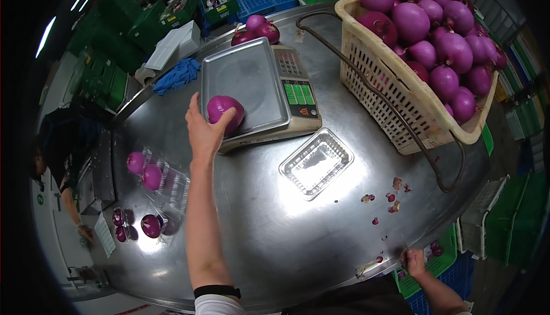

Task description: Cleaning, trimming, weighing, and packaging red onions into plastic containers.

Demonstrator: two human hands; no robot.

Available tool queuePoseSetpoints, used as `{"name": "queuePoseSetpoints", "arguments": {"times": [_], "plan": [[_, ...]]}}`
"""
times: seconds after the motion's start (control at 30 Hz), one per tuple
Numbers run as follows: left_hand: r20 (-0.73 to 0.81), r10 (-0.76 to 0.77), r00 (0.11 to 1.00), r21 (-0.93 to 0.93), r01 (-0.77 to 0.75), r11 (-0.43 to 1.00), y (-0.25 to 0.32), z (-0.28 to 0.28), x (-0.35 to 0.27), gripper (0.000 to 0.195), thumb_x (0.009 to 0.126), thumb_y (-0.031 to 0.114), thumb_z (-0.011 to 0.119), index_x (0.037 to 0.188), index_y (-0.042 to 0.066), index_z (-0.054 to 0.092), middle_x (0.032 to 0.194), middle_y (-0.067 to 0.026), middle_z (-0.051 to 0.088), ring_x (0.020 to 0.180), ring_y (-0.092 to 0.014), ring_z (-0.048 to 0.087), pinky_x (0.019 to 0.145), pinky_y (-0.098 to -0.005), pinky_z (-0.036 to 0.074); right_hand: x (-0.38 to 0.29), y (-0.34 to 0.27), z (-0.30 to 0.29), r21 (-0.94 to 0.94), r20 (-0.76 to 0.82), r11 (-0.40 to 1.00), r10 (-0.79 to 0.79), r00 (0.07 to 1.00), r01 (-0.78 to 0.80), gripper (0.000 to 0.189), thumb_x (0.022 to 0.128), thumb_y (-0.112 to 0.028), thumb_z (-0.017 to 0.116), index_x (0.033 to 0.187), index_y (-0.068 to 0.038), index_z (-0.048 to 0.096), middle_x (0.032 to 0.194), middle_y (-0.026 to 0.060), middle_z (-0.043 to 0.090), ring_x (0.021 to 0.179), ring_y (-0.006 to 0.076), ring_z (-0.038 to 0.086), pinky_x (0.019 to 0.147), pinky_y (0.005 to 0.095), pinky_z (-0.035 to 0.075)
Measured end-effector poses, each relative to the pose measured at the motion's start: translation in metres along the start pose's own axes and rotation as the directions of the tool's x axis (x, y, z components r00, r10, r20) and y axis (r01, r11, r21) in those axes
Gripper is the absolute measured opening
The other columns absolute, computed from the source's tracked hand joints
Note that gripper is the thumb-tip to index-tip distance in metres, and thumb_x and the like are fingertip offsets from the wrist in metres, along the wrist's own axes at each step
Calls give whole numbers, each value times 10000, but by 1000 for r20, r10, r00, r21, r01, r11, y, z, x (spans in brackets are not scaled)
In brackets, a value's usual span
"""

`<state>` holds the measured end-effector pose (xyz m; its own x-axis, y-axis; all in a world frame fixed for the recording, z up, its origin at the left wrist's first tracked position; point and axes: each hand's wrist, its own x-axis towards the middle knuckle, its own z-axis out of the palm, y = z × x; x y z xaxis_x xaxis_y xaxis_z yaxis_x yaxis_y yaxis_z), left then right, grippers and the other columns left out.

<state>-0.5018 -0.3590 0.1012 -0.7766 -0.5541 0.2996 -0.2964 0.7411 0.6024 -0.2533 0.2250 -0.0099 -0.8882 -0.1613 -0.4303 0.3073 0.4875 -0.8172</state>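
My left hand grips a peeled red onion at the near left corner of the steel pan of a digital scale. My right hand is closed at the table's near right edge; a thin blade seems to stick up from it, but what it holds is mostly hidden. A clear plastic tray lies on the steel table between my hands. Onion scraps are scattered above my right hand. At the right stands a cream plastic basket heaped with red onions.
A bent metal rod leans along the basket. Several onions lie with clear trays at the left. Behind the scale are more onions, with a blue cloth or glove beside it. Another person bends at the far left.
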Motion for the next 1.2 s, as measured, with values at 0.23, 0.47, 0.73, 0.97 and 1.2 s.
{"name": "queuePoseSetpoints", "arguments": {"times": [0.23, 0.47, 0.73, 0.97, 1.2], "plan": [[101, 131, 986, -77, -124, 989, -1, 3, 27, 952, 616, 411, 832, 1393, 61, 409, 1342, -241, 443, 1226, -378, 470, 1034, -417, 389, 0, 1, 1, 39, -15, 999, -5, 1000, 5, 629, 974, -522, 401, 611, -24, 526, 482, 17, 459, 403, 103, 447, 399, 265, 339], [279, 55, 959, -132, -19, 991, -21, 16, 30, 869, 507, 286, 854, 1280, 84, 514, 1235, -188, 513, 1139, -341, 535, 977, -405, 448, 3, -15, 5, -16, 13, 996, 86, 996, -86, 760, 914, -682, 339, 596, -23, 546, 466, 29, 479, 414, 120, 488, 400, 262, 364], [-290, -172, 942, -267, 93, 959, -94, -40, -60, 811, 539, 221, 847, 1254, 88, 488, 1198, -149, 475, 1097, -306, 516, 947, -397, 436, 0, 39, -6, -19, -93, 1000, -27, 995, 25, 790, 897, -717, 329, 537, -38, 514, 423, 23, 448, 357, 118, 451, 350, 262, 305], [-366, -367, 855, 30, 405, 914, -227, -99, -125, 830, 557, 193, 846, 1290, 89, 471, 1207, -152, 468, 1101, -320, 512, 966, -410, 431, 8, 23, -3, -24, 20, 999, 37, 999, -36, 745, 935, -656, 325, 554, -41, 504, 419, 24, 435, 359, 122, 447, 359, 261, 304], [-284, -324, 902, 304, 405, 862, -236, -87, -134, 908, 622, 335, 863, 1364, 72, 409, 1422, -273, 301, 1306, -420, 345, 1056, -453, 356, 4, 24, 0, -80, -32, 992, 97, 995, -99, 695, 953, -612, 336, 569, -53, 489, 437, 21, 435, 390, 121, 453, 388, 258, 307]]}}
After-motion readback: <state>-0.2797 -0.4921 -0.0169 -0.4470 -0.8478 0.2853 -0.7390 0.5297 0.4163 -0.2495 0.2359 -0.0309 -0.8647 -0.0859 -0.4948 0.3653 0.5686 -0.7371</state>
